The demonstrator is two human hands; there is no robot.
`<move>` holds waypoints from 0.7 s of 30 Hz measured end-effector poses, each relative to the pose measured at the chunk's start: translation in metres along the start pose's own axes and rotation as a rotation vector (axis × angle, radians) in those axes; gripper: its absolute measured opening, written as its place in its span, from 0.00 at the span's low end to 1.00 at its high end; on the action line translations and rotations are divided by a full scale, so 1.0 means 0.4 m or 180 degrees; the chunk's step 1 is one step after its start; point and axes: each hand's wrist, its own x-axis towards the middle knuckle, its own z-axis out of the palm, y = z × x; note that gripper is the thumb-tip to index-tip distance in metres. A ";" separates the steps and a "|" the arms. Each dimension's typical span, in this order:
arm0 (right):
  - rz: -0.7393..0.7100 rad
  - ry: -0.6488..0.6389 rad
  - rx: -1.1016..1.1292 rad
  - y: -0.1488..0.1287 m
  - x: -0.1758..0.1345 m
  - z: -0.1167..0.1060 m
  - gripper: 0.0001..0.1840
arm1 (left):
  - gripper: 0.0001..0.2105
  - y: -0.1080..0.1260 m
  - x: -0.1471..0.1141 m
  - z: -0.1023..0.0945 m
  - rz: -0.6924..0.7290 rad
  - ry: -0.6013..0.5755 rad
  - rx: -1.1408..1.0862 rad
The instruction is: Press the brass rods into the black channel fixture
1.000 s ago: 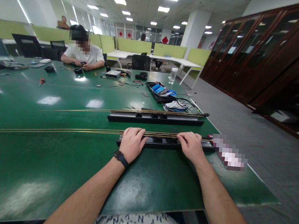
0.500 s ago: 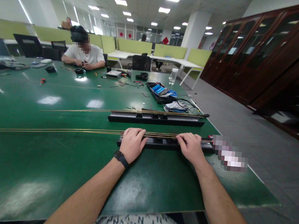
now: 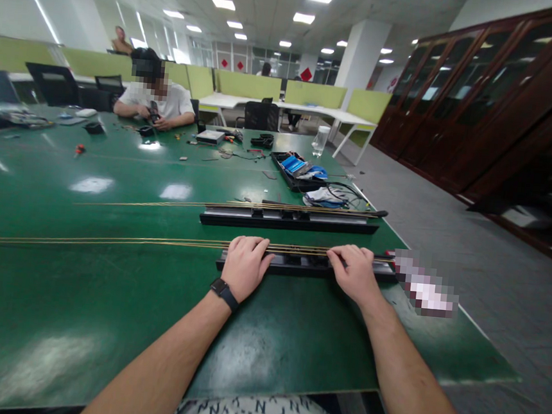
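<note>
A long black rail with a silvery inner face lies across the green table in front of me. Several thin brass-coloured rods run along it and reach far out to the left. My left hand, wearing a dark watch, is curled over the rail's left part, its fingertips hidden behind the rail. Towards the right end, my right hand has thumb and forefinger closed at the rods; its other fingers bend over the rail. A second black rail with similar rods lies parallel, farther back.
Beyond the rails are a black tray with blue items, gloves and a clear bottle. A blurred-out object lies by the right table edge. Across the table sits a person handling a dark object.
My right hand has shifted very slightly to the right along the rail. My left hand stays in place. Across the table, the person's hands have lifted a dark object slightly.
</note>
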 end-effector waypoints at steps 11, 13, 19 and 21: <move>-0.0037 -0.0035 -0.0057 0.013 -0.001 0.008 0.15 | 0.14 0.001 0.001 0.000 0.0001 -0.0017 -0.0010; -0.0039 -0.0063 -0.0063 0.014 -0.001 0.006 0.14 | 0.14 0.001 0.001 -0.002 0.0006 -0.0035 -0.0004; -0.0009 -0.0070 0.0015 0.005 0.000 -0.001 0.14 | 0.14 0.000 -0.001 0.000 -0.0015 -0.0033 0.0007; 0.0005 -0.0060 0.0041 0.001 0.000 0.000 0.14 | 0.13 0.001 -0.001 0.000 -0.0011 -0.0029 0.0010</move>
